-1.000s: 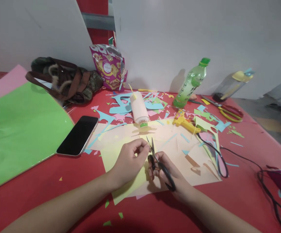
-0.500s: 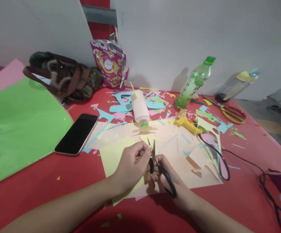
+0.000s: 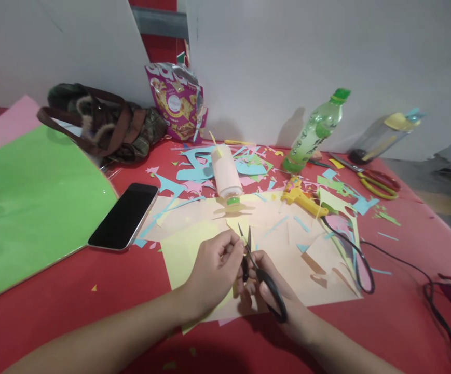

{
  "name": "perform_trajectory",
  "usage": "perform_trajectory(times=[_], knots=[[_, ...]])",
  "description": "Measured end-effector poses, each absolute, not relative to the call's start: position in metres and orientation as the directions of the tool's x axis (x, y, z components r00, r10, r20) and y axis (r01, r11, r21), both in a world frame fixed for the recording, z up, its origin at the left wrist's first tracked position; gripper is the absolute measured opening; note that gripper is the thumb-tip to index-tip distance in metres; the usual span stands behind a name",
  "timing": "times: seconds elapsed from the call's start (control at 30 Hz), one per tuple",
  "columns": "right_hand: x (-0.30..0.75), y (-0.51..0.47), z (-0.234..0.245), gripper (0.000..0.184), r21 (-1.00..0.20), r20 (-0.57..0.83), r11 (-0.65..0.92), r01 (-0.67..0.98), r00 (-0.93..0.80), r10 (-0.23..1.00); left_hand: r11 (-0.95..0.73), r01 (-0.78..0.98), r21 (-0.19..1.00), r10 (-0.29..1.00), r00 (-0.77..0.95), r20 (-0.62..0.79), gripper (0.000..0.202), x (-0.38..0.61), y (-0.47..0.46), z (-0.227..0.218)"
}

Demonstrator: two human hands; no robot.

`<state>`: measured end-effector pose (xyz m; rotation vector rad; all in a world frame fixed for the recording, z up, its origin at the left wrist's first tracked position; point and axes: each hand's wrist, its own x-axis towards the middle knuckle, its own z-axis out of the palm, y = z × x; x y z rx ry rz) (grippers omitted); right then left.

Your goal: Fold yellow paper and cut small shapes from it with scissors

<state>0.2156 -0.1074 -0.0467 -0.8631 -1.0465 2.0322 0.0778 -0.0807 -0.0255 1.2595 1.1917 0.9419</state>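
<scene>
My right hand (image 3: 266, 280) grips a pair of black-handled scissors (image 3: 270, 291), fingers in the handle loops. The blades point away from me and stand slightly apart. My left hand (image 3: 219, 265) is closed in a pinch right beside the blades. At its fingertips shows a small piece of pale yellow paper (image 3: 233, 224); the pinched part is mostly hidden. Below both hands lie a yellow sheet (image 3: 178, 254) and a cream sheet (image 3: 287, 275). A pale pink cylinder (image 3: 225, 169) with a green-capped end lies just beyond my hands.
A phone (image 3: 126, 215) and a green sheet (image 3: 34, 208) lie left. Right are a yellow glue gun (image 3: 303, 200) with a black cord, a green bottle (image 3: 314, 135), a clear bottle (image 3: 384, 137) and red-yellow-handled scissors (image 3: 379, 184). Behind stand a bag (image 3: 112, 124) and a snack packet (image 3: 176, 104). Paper scraps (image 3: 197, 161) are strewn about.
Almost nothing differs. The whole view has shifted slightly; both hands and the scissors keep the same pose, with the blades still a little apart.
</scene>
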Motion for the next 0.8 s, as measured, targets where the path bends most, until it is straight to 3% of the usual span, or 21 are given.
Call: perform_trajectory(times=[0.17,0.8], knots=[[0.2160,-0.1061,-0.0465,0.034,-0.879,-0.238,-0.418,-0.231,-0.547,0.803,0.157,0.049,0.986,0.966,0.199,-0.164,0.022,0.0794,-0.0819,-0.0269],[0.2140,-0.1068,-0.0444,0.035,-0.874,-0.239,-0.422,-0.240,-0.544,0.804,0.043,0.206,0.978,0.988,0.138,-0.072,0.023,0.0796,-0.0813,-0.0268]])
